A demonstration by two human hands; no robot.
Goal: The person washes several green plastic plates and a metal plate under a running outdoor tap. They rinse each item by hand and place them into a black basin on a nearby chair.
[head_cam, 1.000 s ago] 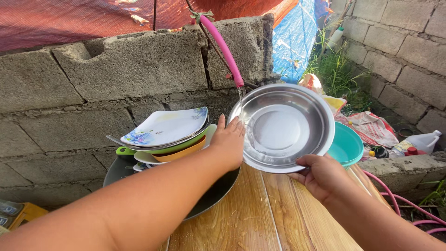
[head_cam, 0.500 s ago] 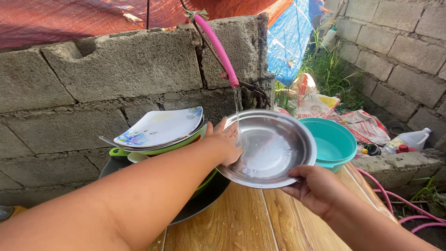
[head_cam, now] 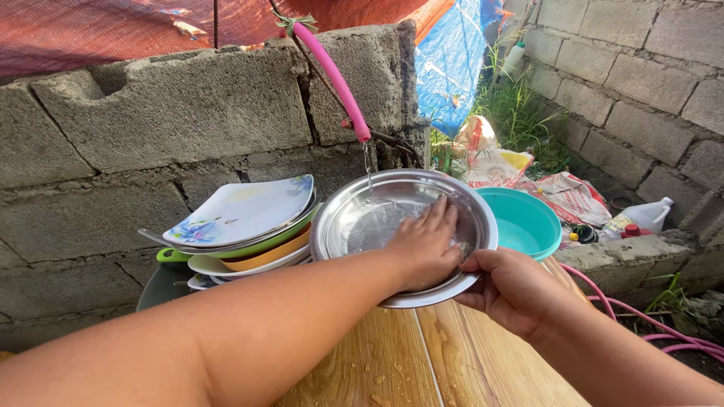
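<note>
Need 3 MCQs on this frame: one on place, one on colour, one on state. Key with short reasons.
1. Where is the teal basin?
A. Right of the steel plate
B. On the stack of plates
C. On top of the block wall

2. What colour is the hose above the steel plate?
A. Green
B. Pink
C. Black

3. What is the left hand doing?
A. Hanging clear of everything
B. Gripping the hose
C. Lying flat inside the steel plate

Answers:
1 A: the basin sits just past the plate's right rim.
2 B: the hose running down the wall is pink, with water falling from its end into the plate.
3 C: the palm and fingers press on the plate's inner face, while the right hand holds its lower right rim.
</note>
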